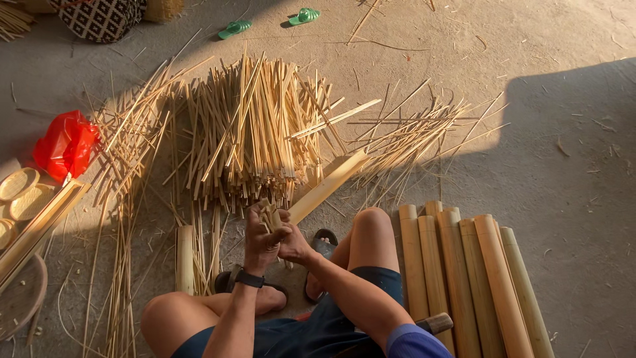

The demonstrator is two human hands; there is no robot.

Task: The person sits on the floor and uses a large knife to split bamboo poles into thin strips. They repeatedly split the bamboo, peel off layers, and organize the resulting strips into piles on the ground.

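Bamboo strips (269, 213), a small bundle, stand nearly upright between my knees, long axis pointing away toward the big heap of split strips (245, 132) just ahead; my left hand (262, 242) is wrapped tight around them, and my right hand (293, 248) presses in just beside, its fingers hidden, so I cannot tell their grip. Shallow woven trays (18, 184) at far left look empty, I think.
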